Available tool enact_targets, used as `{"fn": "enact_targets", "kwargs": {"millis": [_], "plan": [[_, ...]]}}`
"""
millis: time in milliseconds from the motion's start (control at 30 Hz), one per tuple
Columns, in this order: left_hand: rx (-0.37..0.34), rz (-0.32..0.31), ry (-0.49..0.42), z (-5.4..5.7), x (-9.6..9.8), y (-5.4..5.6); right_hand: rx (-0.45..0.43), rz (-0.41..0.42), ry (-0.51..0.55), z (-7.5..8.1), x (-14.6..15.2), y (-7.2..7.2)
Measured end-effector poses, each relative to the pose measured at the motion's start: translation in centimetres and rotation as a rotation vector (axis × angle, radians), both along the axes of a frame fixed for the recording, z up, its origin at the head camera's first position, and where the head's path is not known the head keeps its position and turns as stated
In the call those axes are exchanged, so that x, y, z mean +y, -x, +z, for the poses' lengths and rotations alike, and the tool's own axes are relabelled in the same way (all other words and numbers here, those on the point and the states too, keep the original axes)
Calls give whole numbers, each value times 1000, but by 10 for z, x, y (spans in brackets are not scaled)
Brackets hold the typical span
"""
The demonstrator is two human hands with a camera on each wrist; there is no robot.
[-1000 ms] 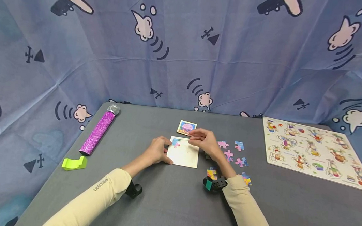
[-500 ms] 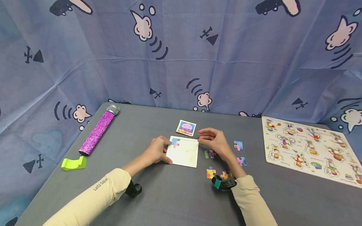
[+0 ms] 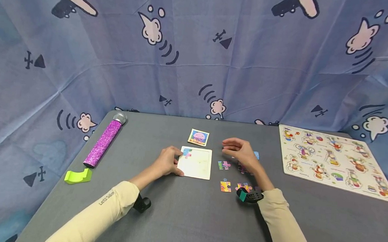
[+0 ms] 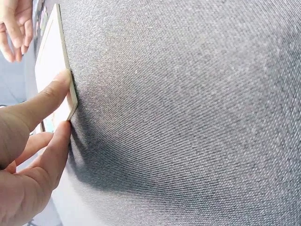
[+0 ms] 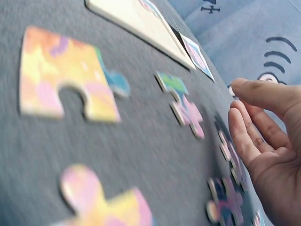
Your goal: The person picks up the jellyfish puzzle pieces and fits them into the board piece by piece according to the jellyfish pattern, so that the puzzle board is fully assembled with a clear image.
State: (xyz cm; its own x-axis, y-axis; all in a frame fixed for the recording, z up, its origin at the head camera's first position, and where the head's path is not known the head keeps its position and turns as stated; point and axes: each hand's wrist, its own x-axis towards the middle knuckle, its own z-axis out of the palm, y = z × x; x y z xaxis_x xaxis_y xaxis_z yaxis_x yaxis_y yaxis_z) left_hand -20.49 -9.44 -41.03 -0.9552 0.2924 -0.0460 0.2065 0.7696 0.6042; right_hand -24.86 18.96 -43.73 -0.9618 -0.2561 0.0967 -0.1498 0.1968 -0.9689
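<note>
My left hand (image 3: 166, 161) holds the left side of a pale square puzzle tray (image 3: 197, 168); thumb and fingers (image 4: 59, 82) press its edge near one corner. One blue-and-pink puzzle piece (image 3: 187, 153) lies in the tray's far left corner. To the right of the tray, my right hand (image 3: 241, 152) hovers over loose pieces with nothing between its loosely bent fingers. Below it are a green-and-pink piece (image 3: 224, 165), a yellow piece (image 3: 225, 186) and a pink-and-yellow piece (image 5: 106, 202). Other pieces are partly hidden under the right hand and wrist.
Behind the tray lies a small picture card (image 3: 198, 137) with a pink jellyfish. A glittery purple microphone (image 3: 105, 140) and a lime-green block (image 3: 78, 176) lie at the left. A large picture board (image 3: 336, 163) rests at the right. Patterned blue cloth hangs behind the table.
My right hand has moved right, away from above the tray to over the loose pieces, uncovering the card and the tray's right part. The left hand stays at the tray.
</note>
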Motion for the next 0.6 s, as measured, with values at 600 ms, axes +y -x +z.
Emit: {"fn": "enact_targets", "kwargs": {"millis": [600], "plan": [[7, -12, -20, 0, -2, 0, 43, 59, -252, 14, 53, -3]]}}
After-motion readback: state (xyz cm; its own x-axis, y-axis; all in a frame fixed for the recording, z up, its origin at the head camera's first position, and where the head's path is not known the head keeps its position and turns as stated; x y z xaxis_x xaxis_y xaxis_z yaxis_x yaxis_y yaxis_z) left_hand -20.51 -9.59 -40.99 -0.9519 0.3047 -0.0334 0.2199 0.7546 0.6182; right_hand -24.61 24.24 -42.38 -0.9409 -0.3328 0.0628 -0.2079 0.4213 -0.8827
